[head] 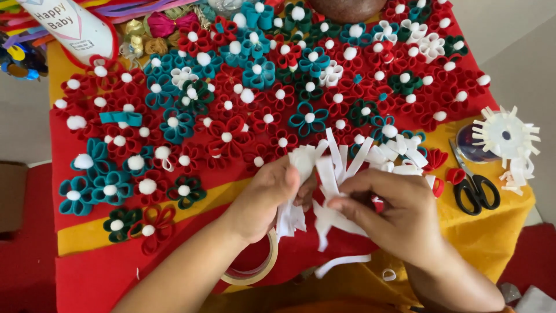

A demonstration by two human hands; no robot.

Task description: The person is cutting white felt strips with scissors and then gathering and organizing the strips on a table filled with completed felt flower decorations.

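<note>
A: Head view: left hand and right hand, what's held?
B: Both pinched shut on white felt strips, above the red cloth. Scissors and tape roll nearby, untouched.

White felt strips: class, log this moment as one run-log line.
left hand: holds white felt strips | right hand: pinches same strips | scissors: lying at right | tape roll: under left wrist

A single head-worn camera looks steeply down from close above the table, its far edge towards the frame's top; no second view.
</note>
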